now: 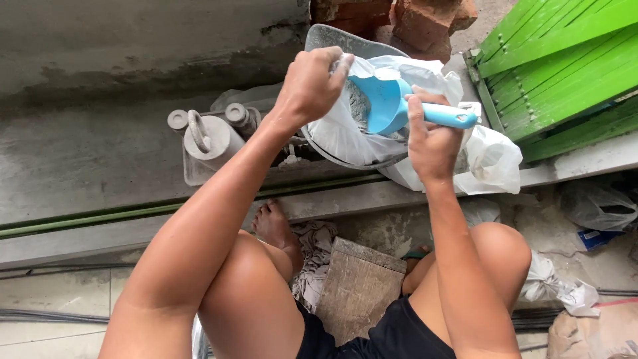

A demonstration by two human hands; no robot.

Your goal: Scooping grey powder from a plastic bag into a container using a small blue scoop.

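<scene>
My right hand (430, 141) grips the handle of a blue plastic scoop (385, 101), whose bowl dips into an open white plastic bag (345, 136) holding grey powder. My left hand (311, 85) pinches the bag's upper left edge and holds it open. The bag sits in a round grey metal pan (332, 38) on a concrete ledge. I am squatting, with both bare knees and a bare foot (274, 226) below the ledge.
Dusty grey canister with a handle and caps (209, 136) stands left of the pan. Red bricks (419, 23) lie behind it. A green slatted panel (565, 66) leans at the right. A wooden block (359, 289), rags and crumpled bags (558, 286) lie on the floor.
</scene>
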